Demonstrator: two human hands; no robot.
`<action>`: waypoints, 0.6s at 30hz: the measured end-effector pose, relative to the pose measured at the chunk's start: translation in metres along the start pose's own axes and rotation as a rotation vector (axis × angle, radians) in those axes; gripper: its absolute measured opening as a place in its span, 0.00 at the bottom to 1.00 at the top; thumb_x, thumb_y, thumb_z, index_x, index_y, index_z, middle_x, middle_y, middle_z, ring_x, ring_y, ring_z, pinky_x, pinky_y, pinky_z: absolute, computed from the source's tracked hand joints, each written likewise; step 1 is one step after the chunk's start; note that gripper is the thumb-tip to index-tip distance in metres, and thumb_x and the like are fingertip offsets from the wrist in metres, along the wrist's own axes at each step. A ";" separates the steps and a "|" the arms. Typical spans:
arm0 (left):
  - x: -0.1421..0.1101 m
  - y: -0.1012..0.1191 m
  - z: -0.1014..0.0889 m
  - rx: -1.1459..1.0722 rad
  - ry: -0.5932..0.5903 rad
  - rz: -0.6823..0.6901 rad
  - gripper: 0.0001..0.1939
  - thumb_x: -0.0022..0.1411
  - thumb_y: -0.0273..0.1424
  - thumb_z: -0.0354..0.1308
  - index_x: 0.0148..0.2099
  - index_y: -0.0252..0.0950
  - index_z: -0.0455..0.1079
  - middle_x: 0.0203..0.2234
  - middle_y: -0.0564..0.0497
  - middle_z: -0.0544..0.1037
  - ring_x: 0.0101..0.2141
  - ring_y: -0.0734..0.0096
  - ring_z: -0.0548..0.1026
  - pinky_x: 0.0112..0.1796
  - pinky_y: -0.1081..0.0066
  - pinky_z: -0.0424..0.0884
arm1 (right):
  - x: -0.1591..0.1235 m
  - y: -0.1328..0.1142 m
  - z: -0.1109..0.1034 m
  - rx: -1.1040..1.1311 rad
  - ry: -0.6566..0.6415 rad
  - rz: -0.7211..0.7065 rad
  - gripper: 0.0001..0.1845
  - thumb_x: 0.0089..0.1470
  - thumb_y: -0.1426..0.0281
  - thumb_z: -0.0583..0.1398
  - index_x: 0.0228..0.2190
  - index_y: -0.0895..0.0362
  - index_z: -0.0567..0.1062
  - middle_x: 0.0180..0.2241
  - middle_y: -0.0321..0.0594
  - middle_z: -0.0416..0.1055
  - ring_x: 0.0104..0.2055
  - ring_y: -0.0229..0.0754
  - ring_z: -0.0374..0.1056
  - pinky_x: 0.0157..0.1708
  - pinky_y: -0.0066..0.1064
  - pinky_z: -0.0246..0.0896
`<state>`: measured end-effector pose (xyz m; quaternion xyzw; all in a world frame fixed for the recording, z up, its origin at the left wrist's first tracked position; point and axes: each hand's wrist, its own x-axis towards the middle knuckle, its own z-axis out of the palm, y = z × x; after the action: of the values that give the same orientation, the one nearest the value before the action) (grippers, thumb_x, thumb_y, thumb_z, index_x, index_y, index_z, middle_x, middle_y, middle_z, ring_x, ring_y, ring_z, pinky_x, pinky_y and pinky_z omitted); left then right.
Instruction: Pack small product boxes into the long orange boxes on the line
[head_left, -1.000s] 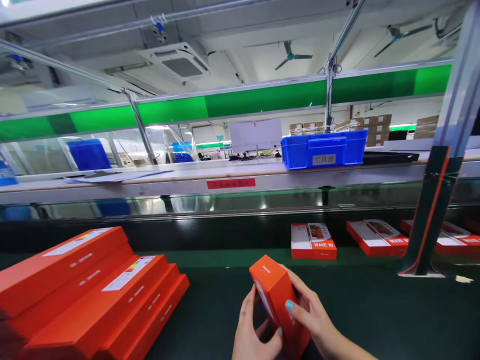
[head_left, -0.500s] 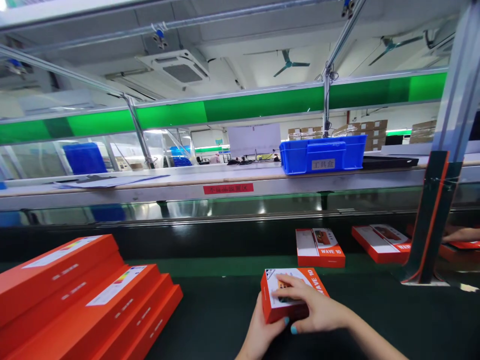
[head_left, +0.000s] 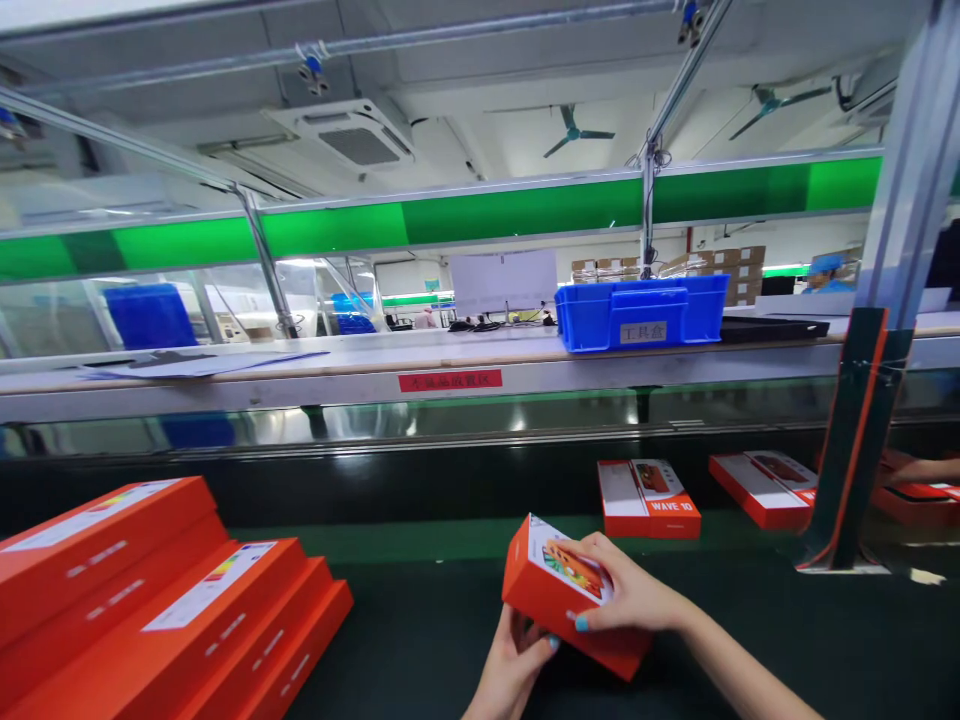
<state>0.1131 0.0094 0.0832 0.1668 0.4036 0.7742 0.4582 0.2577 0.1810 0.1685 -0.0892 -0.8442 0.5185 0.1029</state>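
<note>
Both of my hands hold an orange product box (head_left: 559,598) with a white printed top, tilted above the dark green work surface (head_left: 420,640). My left hand (head_left: 517,665) grips its near lower edge from below. My right hand (head_left: 626,595) lies over the top right of the box, fingers curled on its face. To the left lies a stepped stack of long orange boxes (head_left: 165,610) with white labels.
Orange-and-white boxes (head_left: 649,497) (head_left: 761,487) lie on the conveyor belt beyond. Another person's hand (head_left: 919,470) reaches in at far right behind a dark upright post (head_left: 851,440). A blue bin (head_left: 641,312) sits on the shelf above the belt.
The box was turned from on edge to face up, pressed down flat on the surface, and is now lifted and tilted again. The belt's boxes have shifted slightly right.
</note>
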 end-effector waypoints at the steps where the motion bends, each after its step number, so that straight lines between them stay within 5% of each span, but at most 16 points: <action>1: -0.002 0.002 0.000 0.000 -0.010 0.014 0.49 0.39 0.35 0.80 0.62 0.37 0.63 0.60 0.35 0.70 0.56 0.43 0.73 0.58 0.53 0.68 | 0.000 -0.005 0.008 0.108 0.037 -0.006 0.48 0.49 0.53 0.71 0.67 0.38 0.61 0.55 0.41 0.59 0.60 0.45 0.61 0.67 0.38 0.49; 5: -0.010 0.011 0.001 0.038 -0.001 0.061 0.43 0.39 0.40 0.81 0.57 0.36 0.71 0.58 0.36 0.71 0.57 0.40 0.71 0.58 0.51 0.68 | 0.002 -0.018 0.036 0.379 0.154 0.070 0.43 0.54 0.48 0.67 0.66 0.44 0.64 0.56 0.43 0.63 0.60 0.49 0.62 0.63 0.41 0.53; 10: -0.012 0.018 0.005 0.037 0.099 0.100 0.38 0.45 0.39 0.78 0.57 0.38 0.69 0.61 0.38 0.67 0.57 0.45 0.71 0.54 0.54 0.73 | 0.006 -0.010 0.048 0.592 0.215 0.193 0.52 0.48 0.44 0.69 0.67 0.52 0.64 0.45 0.43 0.66 0.45 0.45 0.65 0.49 0.36 0.58; 18: -0.012 0.025 0.006 -0.024 0.078 0.023 0.38 0.45 0.40 0.78 0.55 0.33 0.70 0.58 0.34 0.70 0.58 0.43 0.71 0.55 0.54 0.73 | 0.004 -0.007 0.054 0.495 0.227 0.167 0.45 0.53 0.45 0.66 0.67 0.48 0.63 0.54 0.45 0.64 0.57 0.51 0.62 0.59 0.41 0.55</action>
<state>0.1084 -0.0043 0.1074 0.1355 0.4101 0.7900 0.4352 0.2394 0.1322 0.1513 -0.1881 -0.6645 0.7024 0.1724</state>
